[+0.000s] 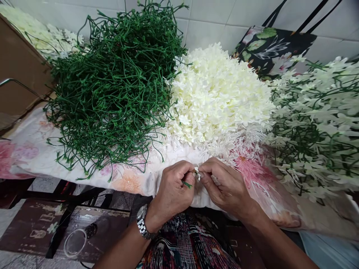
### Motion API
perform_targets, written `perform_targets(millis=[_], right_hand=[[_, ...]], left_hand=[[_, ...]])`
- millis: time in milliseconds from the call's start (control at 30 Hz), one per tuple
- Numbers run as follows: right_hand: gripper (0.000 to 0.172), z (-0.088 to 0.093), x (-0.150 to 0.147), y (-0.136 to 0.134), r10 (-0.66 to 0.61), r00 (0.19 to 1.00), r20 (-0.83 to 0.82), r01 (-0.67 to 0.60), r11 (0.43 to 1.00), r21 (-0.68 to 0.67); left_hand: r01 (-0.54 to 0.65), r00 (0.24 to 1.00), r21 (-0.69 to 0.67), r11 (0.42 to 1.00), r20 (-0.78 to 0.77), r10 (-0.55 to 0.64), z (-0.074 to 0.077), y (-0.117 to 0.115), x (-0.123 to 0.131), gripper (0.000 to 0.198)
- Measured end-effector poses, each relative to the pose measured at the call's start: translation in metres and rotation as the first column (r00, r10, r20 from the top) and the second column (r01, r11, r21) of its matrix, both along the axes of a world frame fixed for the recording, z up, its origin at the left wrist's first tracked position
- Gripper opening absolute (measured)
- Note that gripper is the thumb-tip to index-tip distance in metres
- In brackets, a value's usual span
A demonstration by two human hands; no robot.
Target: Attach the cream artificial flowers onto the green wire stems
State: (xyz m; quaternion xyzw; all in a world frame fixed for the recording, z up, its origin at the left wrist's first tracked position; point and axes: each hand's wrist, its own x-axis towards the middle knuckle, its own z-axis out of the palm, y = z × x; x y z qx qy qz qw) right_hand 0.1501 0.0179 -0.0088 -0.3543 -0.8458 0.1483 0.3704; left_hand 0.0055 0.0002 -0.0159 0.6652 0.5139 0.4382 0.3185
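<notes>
- Blossom [198, 174], small and white, sits between the two hands a little below the middle of the frame; fingertips hide part of it, so whether it is joined to anything cannot be told
- Left hand [176, 186] is curled in a close pinch around a short green stem [186, 184], whose tip pokes out below the thumb
- Right hand [224, 185] comes in from the lower right, thumb and forefinger pressed together at the blossom
- Small parts in so tight a grip could slip: uneven pressure might flick the blossom over the front edge of the floral cloth [129, 183] onto the patterned clothing [190, 243] at bottom centre
- Pinching too hard could crease or tear the petals, which look thin
- Heap of green stems [117, 78], upper left, is thickly tangled; tugging one out could drag others along, and some already lie near the cloth's front edge
- Pile of white blossoms [215, 93], upper centre, is loosely stacked, so a knock from the knuckles could spill it into the working gap
- Stemmed white flowers [314, 123] crowd the right edge of the frame; a wide swing of the right elbow could snag them
- Metal watch [142, 220] on the left wrist might catch trailing stems if that arm reached across the heap
</notes>
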Motion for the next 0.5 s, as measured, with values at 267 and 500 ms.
perform_targets(millis=[267, 500], right_hand=[[0.014, 0.013, 0.01, 0.002, -0.039, 0.999, -0.015, 0.039, 0.999, 0.002], [0.014, 0.014, 0.02, -0.021, -0.111, 0.988, 0.11, 0.108, 0.994, 0.028]], left_hand=[[-0.017, 0.985, -0.043, 0.999, 0.17, 0.024, 0.004, -0.004, -0.001, 0.02], [-0.228, 0.927, -0.046, 0.973, 0.294, 0.231, 0.011, -0.004, 0.003, 0.017]])
